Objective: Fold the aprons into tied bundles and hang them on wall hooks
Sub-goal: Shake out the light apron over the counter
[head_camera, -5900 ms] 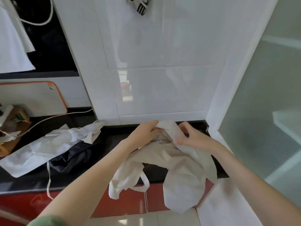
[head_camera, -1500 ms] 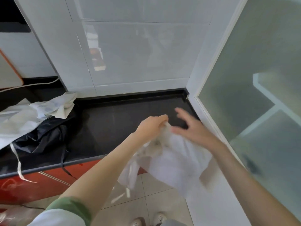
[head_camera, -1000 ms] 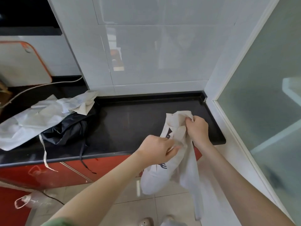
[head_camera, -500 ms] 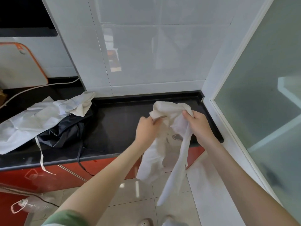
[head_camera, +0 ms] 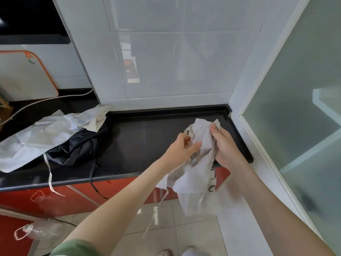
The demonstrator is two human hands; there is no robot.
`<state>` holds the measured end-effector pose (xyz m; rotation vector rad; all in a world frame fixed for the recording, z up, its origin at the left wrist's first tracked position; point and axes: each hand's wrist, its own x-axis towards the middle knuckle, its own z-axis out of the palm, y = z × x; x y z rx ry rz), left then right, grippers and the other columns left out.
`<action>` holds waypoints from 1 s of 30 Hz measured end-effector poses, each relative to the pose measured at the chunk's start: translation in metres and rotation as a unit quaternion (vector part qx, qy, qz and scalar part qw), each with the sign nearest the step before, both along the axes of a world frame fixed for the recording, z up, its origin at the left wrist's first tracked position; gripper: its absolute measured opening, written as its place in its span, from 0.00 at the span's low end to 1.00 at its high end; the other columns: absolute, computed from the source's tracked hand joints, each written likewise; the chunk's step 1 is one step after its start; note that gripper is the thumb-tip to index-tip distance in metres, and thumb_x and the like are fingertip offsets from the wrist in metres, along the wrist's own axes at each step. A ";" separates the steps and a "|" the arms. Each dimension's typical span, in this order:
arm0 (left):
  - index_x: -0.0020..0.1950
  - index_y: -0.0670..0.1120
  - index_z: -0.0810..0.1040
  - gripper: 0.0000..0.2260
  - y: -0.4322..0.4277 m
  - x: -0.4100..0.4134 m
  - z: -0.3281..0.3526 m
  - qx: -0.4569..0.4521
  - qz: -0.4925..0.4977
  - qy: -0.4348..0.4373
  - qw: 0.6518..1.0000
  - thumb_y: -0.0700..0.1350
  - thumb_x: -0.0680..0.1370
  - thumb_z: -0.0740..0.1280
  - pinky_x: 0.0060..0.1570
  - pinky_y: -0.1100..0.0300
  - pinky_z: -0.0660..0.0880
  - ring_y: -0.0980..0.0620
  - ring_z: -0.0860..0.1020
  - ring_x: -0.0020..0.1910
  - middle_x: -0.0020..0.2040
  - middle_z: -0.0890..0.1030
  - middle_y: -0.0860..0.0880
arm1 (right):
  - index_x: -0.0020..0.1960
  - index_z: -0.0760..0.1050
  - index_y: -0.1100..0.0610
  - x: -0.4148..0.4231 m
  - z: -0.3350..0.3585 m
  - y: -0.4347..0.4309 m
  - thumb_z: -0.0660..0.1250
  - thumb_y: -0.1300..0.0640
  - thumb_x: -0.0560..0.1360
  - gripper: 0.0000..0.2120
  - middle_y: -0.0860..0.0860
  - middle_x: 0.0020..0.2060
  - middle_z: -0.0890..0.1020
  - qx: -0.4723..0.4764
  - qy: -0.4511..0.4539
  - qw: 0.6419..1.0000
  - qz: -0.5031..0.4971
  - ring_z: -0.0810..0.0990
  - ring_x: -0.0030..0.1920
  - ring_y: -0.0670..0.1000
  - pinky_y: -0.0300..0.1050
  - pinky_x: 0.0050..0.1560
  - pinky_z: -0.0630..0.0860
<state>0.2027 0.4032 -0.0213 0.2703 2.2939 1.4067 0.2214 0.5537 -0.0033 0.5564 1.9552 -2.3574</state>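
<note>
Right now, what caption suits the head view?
Person's left hand and right hand grip a pale apron by the black counter.

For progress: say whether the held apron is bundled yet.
Not yet: the apron hangs loose and crumpled between left hand and right hand, strap dangling.

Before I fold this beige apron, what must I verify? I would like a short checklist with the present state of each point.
1. Grip: left hand and right hand both hold the beige apron: ok.
2. Apron smooth enough to fold: not ok, it hangs crumpled.
3. Apron's strap gathered in: not ok, it dangles loose.
4. Bare black countertop beside the hands: ok.
5. Reachable wall hook: cannot tell, none in view.
</note>
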 end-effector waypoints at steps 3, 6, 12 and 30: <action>0.64 0.48 0.69 0.18 -0.004 -0.001 0.001 -0.016 -0.021 0.015 1.000 0.55 0.78 0.66 0.53 0.60 0.75 0.52 0.77 0.54 0.57 0.77 0.52 | 0.62 0.73 0.56 0.002 -0.004 0.001 0.58 0.46 0.80 0.18 0.59 0.55 0.81 -0.024 0.000 1.000 -0.001 0.82 0.53 0.57 0.50 0.46 0.80; 0.51 0.50 0.74 0.05 -0.007 -0.001 0.000 -0.038 -0.003 0.041 0.998 0.50 0.79 0.66 0.39 0.66 0.72 0.57 0.76 0.41 0.44 0.78 0.54 | 0.60 0.75 0.57 0.006 -0.003 0.003 0.58 0.47 0.80 0.16 0.57 0.52 0.82 -0.038 0.011 0.999 0.009 0.82 0.51 0.55 0.47 0.44 0.80; 0.34 0.47 0.66 0.15 -0.019 0.001 -0.002 0.117 0.157 0.083 0.977 0.47 0.81 0.60 0.34 0.63 0.63 0.61 0.71 0.32 0.29 0.67 0.57 | 0.54 0.79 0.54 0.009 -0.004 0.018 0.60 0.47 0.81 0.14 0.53 0.51 0.84 0.082 0.040 0.995 0.030 0.82 0.54 0.52 0.47 0.54 0.77; 0.49 0.47 0.61 0.07 -0.062 -0.001 0.007 0.063 0.288 0.203 0.934 0.37 0.79 0.58 0.32 0.62 0.65 0.54 0.69 0.37 0.41 0.71 0.50 | 0.35 0.73 0.55 0.016 -0.003 0.021 0.65 0.56 0.79 0.13 0.43 0.31 0.73 0.213 0.151 0.962 -0.084 0.71 0.36 0.45 0.39 0.41 0.68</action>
